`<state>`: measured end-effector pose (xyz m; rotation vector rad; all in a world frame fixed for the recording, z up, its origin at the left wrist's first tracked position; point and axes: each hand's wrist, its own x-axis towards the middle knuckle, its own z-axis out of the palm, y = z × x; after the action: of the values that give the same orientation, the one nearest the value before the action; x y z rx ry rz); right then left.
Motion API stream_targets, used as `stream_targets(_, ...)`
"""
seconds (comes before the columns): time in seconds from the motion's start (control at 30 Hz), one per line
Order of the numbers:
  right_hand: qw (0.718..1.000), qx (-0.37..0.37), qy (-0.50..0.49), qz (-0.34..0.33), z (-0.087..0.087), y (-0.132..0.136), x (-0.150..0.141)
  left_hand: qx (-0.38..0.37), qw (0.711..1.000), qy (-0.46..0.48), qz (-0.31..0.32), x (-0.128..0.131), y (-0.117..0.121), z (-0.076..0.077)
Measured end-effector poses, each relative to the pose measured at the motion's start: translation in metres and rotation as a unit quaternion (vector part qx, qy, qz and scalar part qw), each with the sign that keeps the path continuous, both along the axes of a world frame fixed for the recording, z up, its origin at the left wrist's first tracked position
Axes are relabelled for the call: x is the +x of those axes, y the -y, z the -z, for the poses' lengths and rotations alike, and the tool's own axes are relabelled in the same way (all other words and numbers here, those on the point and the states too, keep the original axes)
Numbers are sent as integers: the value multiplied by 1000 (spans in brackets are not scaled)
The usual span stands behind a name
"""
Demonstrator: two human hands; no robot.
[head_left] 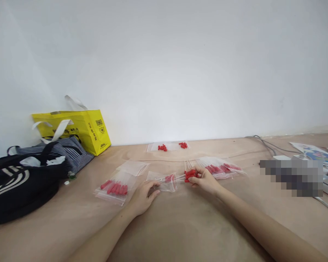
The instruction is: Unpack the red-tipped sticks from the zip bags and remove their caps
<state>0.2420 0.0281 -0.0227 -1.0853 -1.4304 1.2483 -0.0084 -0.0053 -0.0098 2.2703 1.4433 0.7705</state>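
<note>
Right hand (203, 179) pinches red-handled rods (190, 176), apparently keeping their shafts (180, 178) lined up with a clear bag (168, 187), well in from the far edge of the surface (164, 229); left hand (144, 194), thumb and fingers spread, rests at the bag's end, seemingly steadying it.

Dark characters (92, 131), too blurred to read, and QR codes (98, 122) stand on the yellow bag (105, 139).

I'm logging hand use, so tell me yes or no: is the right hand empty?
No, the right hand grips red-handled sticks, their thin shafts pointing toward the small clear bag.
</note>
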Motion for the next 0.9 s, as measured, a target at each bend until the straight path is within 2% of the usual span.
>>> stream_targets(0.1, 1000, 5, -25, 7, 0, 1, -4, 5, 1000, -1, -1, 0, 0, 0)
stream_targets(0.2, 999, 39, -1, 21, -4, -3, -2, 15, 1000, -8, -1, -1, 1, -1)
stream_targets(0.27, 996, 72, 25, 53, -8, -9, 6, 22, 1000, -18, -6, -2, 1, -2)
stream_targets(0.43, 971, 155, 70, 166, -14, -25, 33, 39, 998, -36, -17, -2, 1, -3)
stream_targets(0.57, 944, 228, 131, 198, -6, -25, 31, 41, 998, -46, -17, -2, 0, -2)
stream_targets(0.63, 913, 288, 223, 183, 1, -22, 22, 45, 998, -50, -15, -2, -1, -1)
stream_targets(0.7, 850, 349, 362, 155, 7, -20, 12, 45, 997, -54, -12, -3, -1, -1)
stream_targets(0.77, 787, 381, 468, 130, 11, -19, 3, 43, 997, -55, -12, -3, -1, -2)
stream_targets(0.8, 773, 383, 491, 122, 12, -19, -1, 43, 997, -55, -12, -2, 0, -2)
stream_targets(0.9, 766, 375, 510, 112, 12, -18, -8, 42, 997, -56, -12, -2, 1, -3)
